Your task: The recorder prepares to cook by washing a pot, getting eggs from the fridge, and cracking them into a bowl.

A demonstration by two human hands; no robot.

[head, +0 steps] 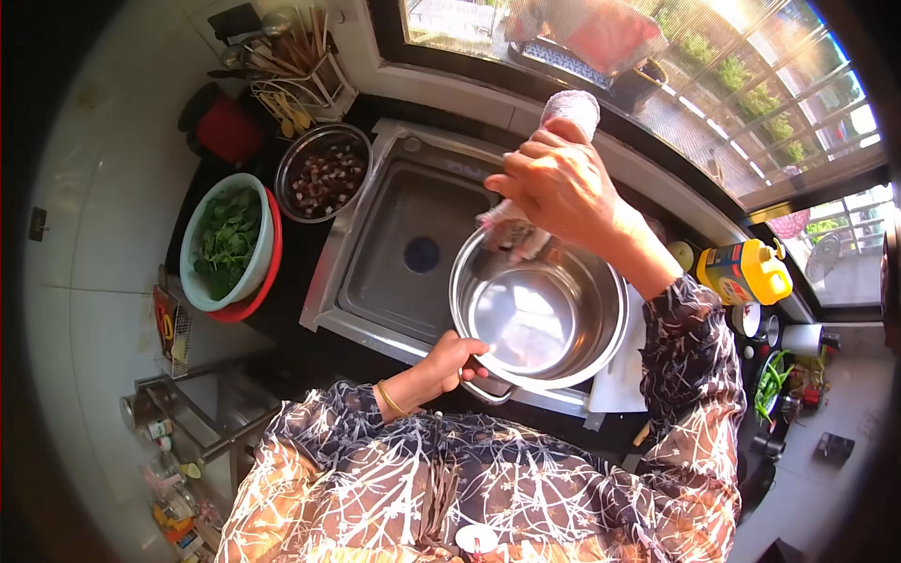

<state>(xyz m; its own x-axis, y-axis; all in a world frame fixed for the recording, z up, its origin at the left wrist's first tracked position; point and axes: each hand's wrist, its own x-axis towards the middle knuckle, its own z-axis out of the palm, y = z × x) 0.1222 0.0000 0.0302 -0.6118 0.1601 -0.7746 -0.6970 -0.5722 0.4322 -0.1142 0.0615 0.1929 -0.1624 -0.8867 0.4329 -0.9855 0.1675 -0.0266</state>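
A shiny stainless steel pot (524, 317) is held over the right part of the sink (394, 281), its mouth facing up toward me. My left hand (450, 362) grips its near rim, beside a metal loop handle (489, 390). In my right hand (559, 186) is a bunched pale cloth (571, 111) with pinkish marks. One end sticks up above the fist, while the other hangs at the pot's far rim. Light reflects off the pot's bare bottom. The hand hides the middle of the cloth.
Left of the sink stand a steel bowl of chopped pieces (327, 179) and a pale bowl of leafy greens (229, 239) in a red basin (271, 281). A white cutting board (619, 380) lies under the pot's right side. Beyond it are a yellow jug (746, 271) and green chillies (773, 383).
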